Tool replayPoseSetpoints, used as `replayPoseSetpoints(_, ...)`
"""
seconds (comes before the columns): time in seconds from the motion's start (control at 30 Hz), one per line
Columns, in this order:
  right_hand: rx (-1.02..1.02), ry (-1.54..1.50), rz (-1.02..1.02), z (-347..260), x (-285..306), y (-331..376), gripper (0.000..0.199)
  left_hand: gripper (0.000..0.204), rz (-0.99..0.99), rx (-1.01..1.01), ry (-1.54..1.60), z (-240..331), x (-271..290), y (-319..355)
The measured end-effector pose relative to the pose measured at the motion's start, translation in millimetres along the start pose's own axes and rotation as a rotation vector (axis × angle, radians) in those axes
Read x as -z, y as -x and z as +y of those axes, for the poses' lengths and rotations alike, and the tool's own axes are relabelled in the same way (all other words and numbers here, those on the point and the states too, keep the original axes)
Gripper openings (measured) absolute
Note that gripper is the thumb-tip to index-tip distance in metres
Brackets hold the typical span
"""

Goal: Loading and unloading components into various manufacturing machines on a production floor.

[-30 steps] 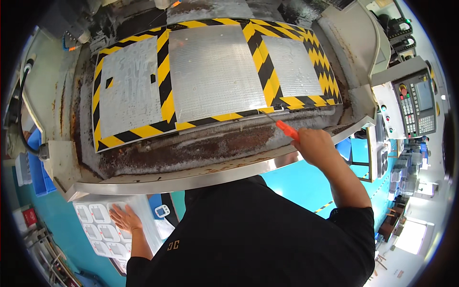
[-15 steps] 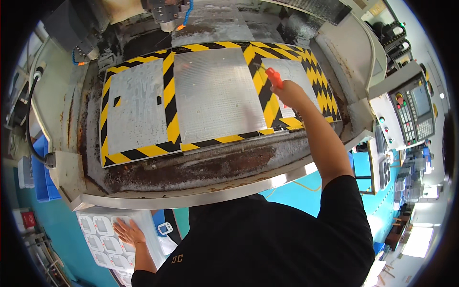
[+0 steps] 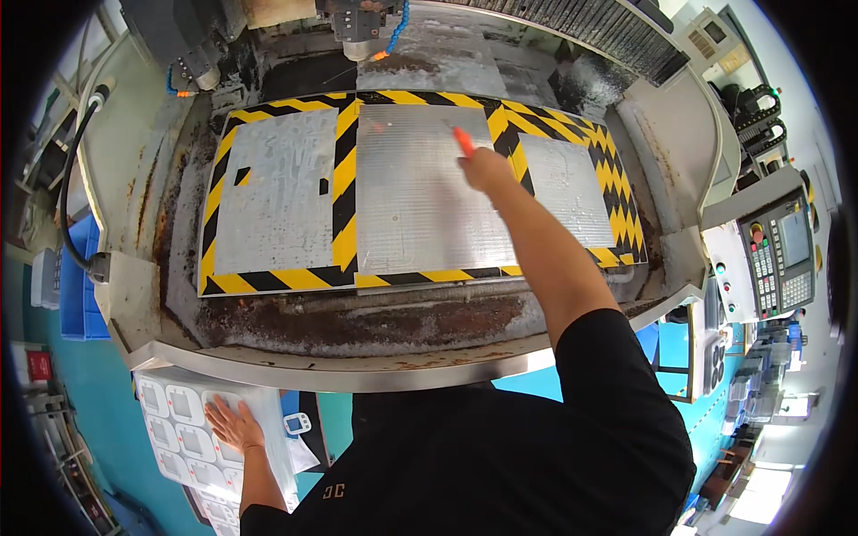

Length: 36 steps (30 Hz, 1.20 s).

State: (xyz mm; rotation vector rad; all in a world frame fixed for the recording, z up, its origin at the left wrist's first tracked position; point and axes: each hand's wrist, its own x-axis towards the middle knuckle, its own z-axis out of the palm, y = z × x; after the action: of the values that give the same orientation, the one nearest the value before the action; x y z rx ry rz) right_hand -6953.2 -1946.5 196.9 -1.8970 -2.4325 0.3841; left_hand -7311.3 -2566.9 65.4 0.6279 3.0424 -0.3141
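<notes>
My right hand is closed around a red-handled tool with a thin, blurred tip; its exact kind cannot be made out. Hand and tool are over the upper right part of the middle metal panel, which has fine ridges and wet-looking spots. Black-and-yellow striped tape borders this panel, a left panel and a right panel. At lower left, my left hand rests with fingers spread on a batch of white rounded-square parts with grey centres.
Machine heads with blue coolant hoses hang beyond the panels. A metal rim runs along the machine's near edge. At right stands a control panel. A small white device lies beside the white parts; a blue bin is at left.
My right hand has carried the red-handled tool left, from the right-hand striped tape onto the middle panel. My left hand still lies on the white parts. The view has shifted slightly.
</notes>
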Motion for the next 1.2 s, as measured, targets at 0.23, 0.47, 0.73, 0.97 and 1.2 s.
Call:
replayPoseSetpoints(0.23,-0.099,0.070,-0.094,41.9,17.2,90.7,0.048,0.066,0.010,0.022,0.017,-4.4,-2.6,2.9)
replayPoseSetpoints(0.47,0.481,0.254,-0.221,-6.6,16.4,264.6,0.033,0.066,0.054,-0.023,0.026,4.5,-11.5,-8.1)
replayPoseSetpoints(0.73,-0.107,0.320,-0.247,103.3,82.7,234.3,0.039,0.066,0.026,0.011,0.024,2.5,0.9,-0.7)
replayPoseSetpoints(0.97,0.230,0.130,-0.242,-5.1,13.3,143.9,0.041,0.067,0.040,0.021,0.036,-6.1,-4.0,3.2)
replayPoseSetpoints(1.2,-0.039,0.113,-0.042,59.1,35.9,30.2,0.043,0.066,0.010,0.003,0.110,8.0,2.4,-4.0)
